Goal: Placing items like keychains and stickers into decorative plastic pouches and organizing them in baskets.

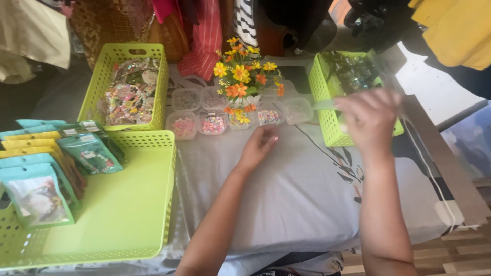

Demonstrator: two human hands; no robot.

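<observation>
Hands work over a grey cloth-covered table [302,204] that fills the middle of the frame. The left hand [259,147], at centre, rests palm down on the cloth with its fingers loosely curled and holding nothing; its fingertips lie just below a row of small clear plastic tubs of coloured beads [214,123]. The right hand [369,118], right of centre, is raised and blurred by motion. It is closed around a small pale object [341,128] that I cannot identify, and it hangs over the near edge of a lime-green perforated plastic basket [327,120] in the upper right of the frame, which holds dark, glinting packets too indistinct to make out.

Above the bead tubs, at upper centre, stands a small bunch of orange and yellow artificial flowers [245,76]. To the upper left sits a second lime-green basket [102,82], packed with clear bags of mixed coloured trinkets. Filling the lower left of the frame is a large, shallow lime-green tray [128,204]; teal and yellow resealable pouches [38,189] with clear windows stand in a row along its left side. Hanging clothes in red, yellow and patterned fabrics [204,36] cross the top edge of the frame.
</observation>
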